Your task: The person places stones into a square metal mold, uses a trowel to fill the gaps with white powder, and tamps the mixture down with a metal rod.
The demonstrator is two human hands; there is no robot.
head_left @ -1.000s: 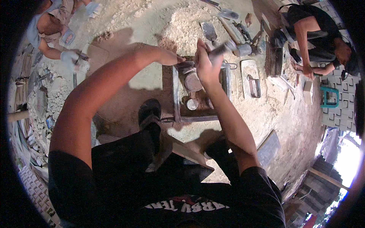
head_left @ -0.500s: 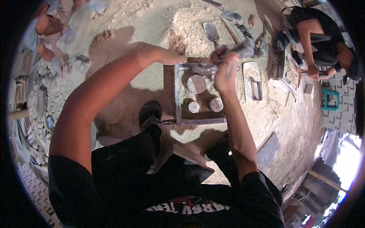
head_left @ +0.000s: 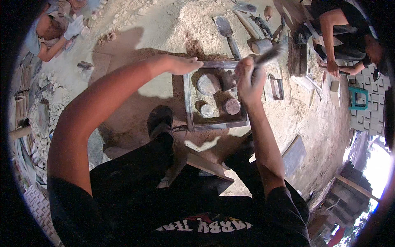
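Observation:
A rectangular frame (head_left: 189, 101) lies on the ground before me, with packed dark sand inside. Set in the sand are a large round disc (head_left: 208, 84), a smaller pale disc (head_left: 206, 110) and a brownish disc (head_left: 231, 106). My right hand (head_left: 251, 84) is wrapped round a hand tool like a trowel; its flat dark blade (head_left: 228, 79) is over the sand beside the large disc, while the other end is smeared by motion. Fingers stretched out, my left hand (head_left: 181, 66) holds nothing at the frame's far left corner. Whether it touches the rim, I cannot tell.
Beyond the frame lie a sand heap (head_left: 195, 22), a flat-bladed trowel (head_left: 222, 26) and a pale cylinder (head_left: 261, 46). A handled metal piece (head_left: 276, 87) is to the right. People crouch at far right (head_left: 335, 20) and upper left (head_left: 49, 26). A teal stool (head_left: 358, 99) stands right.
The view has shifted slightly. My right hand has moved with the tool, its blade now lower beside the large disc. The upper-left person's gloved hand has drawn back from a small object on the ground.

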